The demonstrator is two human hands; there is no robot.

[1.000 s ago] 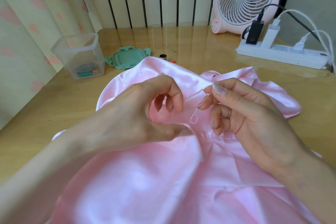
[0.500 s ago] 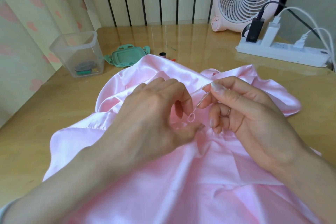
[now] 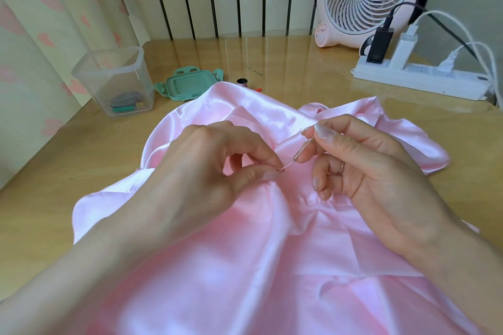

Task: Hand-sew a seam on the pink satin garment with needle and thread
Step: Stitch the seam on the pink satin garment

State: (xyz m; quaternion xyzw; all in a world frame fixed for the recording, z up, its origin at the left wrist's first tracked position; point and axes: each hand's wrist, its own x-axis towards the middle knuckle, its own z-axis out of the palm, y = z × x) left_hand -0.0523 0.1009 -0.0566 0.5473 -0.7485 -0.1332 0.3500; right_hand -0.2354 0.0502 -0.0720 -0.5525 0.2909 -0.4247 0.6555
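at mid-table: thread meets needle

the satin (image 3: 245, 266) lies bunched on the table (image 3: 81, 160) under both hands. the right hand (image 3: 381, 177) pinches the needle (image 3: 304, 149) between thumb and forefinger, its lower end angled toward the left hand (image 3: 206, 177), which pinches the thread (image 3: 288, 165) just beside that end. this looks like setting a loop or knot: keep the thread taut, hold the needle steady, and draw slowly so the slippery satin does not pucker.

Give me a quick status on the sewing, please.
Left hand pinches thread beside needle. Right hand pinches needle above pink garment. Nothing visible in the way.
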